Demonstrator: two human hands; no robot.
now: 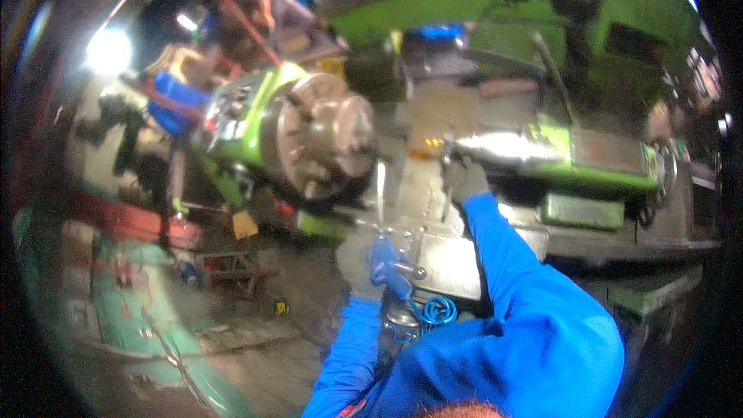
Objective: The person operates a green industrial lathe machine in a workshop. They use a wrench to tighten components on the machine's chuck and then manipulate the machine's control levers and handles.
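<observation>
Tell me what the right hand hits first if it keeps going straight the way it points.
Probably the shiny metal bar on the green lathe. The gloved right hand points up and away from the person, its fingertips already at the bar's near end; depth is unclear, so contact can't be confirmed.

lathe bed (433, 186) | carries: grey carriage block (449, 259) (metal) | floor (255, 340): debris
</observation>
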